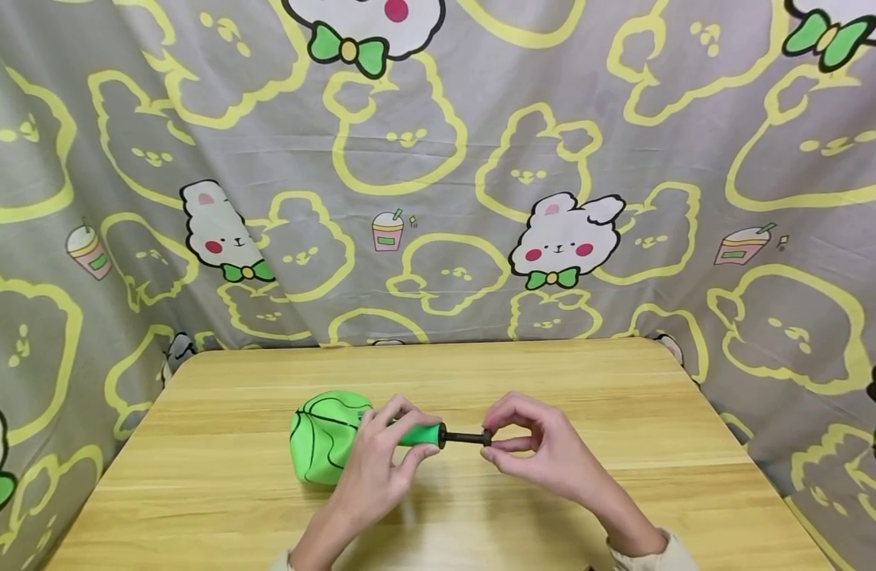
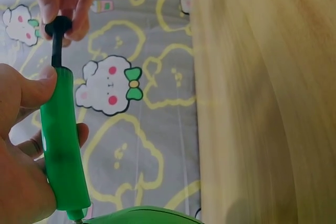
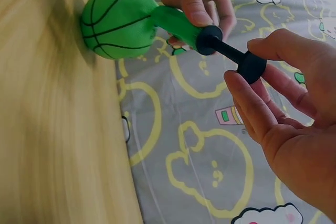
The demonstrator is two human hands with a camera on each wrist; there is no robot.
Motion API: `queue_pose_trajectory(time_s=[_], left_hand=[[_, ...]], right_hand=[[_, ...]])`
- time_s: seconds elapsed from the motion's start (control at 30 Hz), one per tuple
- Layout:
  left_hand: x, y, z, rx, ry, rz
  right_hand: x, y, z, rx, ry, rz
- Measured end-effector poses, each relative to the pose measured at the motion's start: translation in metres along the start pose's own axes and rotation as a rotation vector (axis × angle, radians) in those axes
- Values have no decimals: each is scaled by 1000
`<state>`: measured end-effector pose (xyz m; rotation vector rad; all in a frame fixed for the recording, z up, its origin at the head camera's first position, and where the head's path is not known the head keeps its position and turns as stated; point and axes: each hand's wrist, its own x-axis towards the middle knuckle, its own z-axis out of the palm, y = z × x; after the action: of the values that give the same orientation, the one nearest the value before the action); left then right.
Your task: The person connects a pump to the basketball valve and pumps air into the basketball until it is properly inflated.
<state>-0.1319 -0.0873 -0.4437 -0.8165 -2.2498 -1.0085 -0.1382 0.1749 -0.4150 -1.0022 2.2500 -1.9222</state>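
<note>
A green hand pump [image 2: 64, 140] joins a green ball [image 1: 322, 448] with black lines, whose sides look dented in the head view. My left hand [image 1: 381, 460] grips the pump's barrel between thumb and fingers, just beside the ball. At the other end, the thumb and fingers of my right hand [image 1: 541, 448] pinch the black pump handle [image 3: 252, 66]. A length of black rod [image 1: 466, 438] shows between barrel and handle. The needle end meets the ball at the bottom of the left wrist view, where the joint is mostly cut off.
The wooden table [image 1: 231, 396] lies under both hands, and the ball rests on it. Behind and at both sides hangs a grey curtain [image 1: 474, 159] with cartoon prints. A small dark object at the bottom edge of the head view is too cut off to identify.
</note>
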Motion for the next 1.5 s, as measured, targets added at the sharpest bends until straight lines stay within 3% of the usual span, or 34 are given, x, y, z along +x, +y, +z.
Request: queue_pose_trajectory(time_s=[0.5, 0.73, 1.17, 1.5], left_hand=[[3, -9, -12, 4, 29, -32], [5, -12, -15, 18, 44, -22], [3, -7, -6, 48, 46, -17], [1, 0, -1, 65, 36, -5]], right_hand=[[-6, -15, -33, -24, -25, 11], [-5, -15, -38, -15, -26, 6], [1, -1, -18, 5, 40, -135], [4, 11, 7, 43, 74, -134]])
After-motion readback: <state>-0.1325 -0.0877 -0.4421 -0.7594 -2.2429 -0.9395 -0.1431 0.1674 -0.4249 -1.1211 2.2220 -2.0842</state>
